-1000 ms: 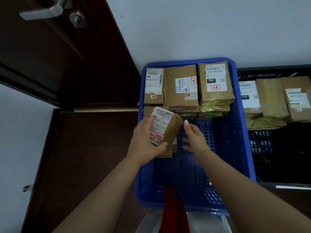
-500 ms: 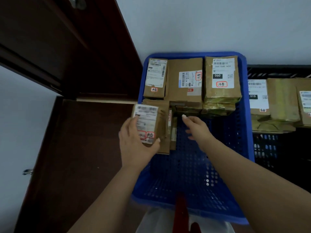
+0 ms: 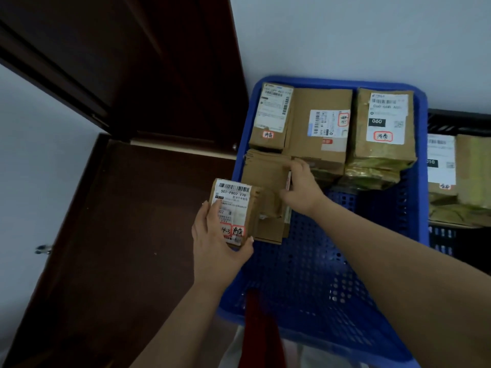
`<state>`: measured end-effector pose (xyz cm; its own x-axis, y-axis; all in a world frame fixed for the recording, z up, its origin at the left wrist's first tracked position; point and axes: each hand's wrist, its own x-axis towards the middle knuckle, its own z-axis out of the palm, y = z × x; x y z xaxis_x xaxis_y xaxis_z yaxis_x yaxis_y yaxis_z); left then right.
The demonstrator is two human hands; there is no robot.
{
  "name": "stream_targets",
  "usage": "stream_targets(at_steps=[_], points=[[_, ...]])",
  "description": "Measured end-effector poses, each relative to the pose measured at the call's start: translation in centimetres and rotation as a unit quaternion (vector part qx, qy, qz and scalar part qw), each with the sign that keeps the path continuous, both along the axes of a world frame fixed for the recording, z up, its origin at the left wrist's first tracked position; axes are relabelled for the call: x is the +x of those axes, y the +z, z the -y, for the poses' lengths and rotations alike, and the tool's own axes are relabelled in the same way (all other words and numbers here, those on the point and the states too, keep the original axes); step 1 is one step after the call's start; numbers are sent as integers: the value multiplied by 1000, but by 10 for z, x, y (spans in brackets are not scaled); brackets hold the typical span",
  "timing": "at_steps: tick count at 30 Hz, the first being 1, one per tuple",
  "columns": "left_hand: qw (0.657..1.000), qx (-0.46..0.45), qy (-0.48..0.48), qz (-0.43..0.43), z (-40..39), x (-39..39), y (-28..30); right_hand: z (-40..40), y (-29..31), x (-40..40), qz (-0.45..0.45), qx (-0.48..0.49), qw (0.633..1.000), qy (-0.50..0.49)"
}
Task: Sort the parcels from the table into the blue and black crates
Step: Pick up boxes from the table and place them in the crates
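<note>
I am gripping a small brown labelled cardboard parcel (image 3: 233, 212) in my left hand (image 3: 216, 240) at the perforated blue plastic crate (image 3: 313, 274)'s left rim, while my right hand (image 3: 300, 188) is pinching the flat parcels (image 3: 268, 179) inside (making room); next I'm judging a slot-in.

Parcel-sorting room corner: labelled parcels (image 3: 384, 123) in a blue crate (image 3: 318, 288) by wooden door (image 3: 119, 75), plain wall (image 3: 358, 35).

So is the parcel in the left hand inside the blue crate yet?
Not yet. The left hand grips the small parcel over the blue crate's left rim, label up, not set down.
</note>
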<state>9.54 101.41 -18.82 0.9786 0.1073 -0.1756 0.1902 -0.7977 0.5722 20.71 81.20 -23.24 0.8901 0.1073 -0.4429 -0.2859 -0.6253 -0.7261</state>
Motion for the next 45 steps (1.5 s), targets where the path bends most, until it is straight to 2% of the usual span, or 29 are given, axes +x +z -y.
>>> stream_targets(at_steps=[2,4,9,14,17,20,23,26,29,31,36,41,45], points=[[1000,-3,-8,-5,-5,0,1,-5,0,0,-19,73,997,-31],[1000,-4,-14,-6,-8,1,1,-8,-1,7,-29,87,994,-51],[1000,-4,-27,-10,-10,2,1,-8,-3,21,-44,14,997,-57],[998,12,-54,-6,-18,-2,-2,-14,-1,15,-22,44,993,-110],[998,9,-67,-7,-22,-5,-1,-13,1,5,3,6,989,-147],[996,10,-84,-7,-23,-6,0,-7,0,-6,-35,-43,987,-149],[996,0,-90,-8,-20,-5,2,0,-7,-24,-72,-49,979,-185],[996,-10,-90,-2,-19,-1,5,5,-19,-43,-105,-5,959,-264],[996,-23,-83,29,-20,5,11,5,-25,-50,-117,44,910,-395],[996,-21,-75,44,-21,10,14,-1,-26,-46,-109,66,889,-440],[996,-8,-69,50,-23,16,16,-24,-24,-29,-145,191,869,-433],[996,-22,-73,37,-19,9,14,-6,-20,-33,-181,233,851,-434],[993,-28,-110,19,-18,6,16,5,-17,-38,-184,222,852,-436]])
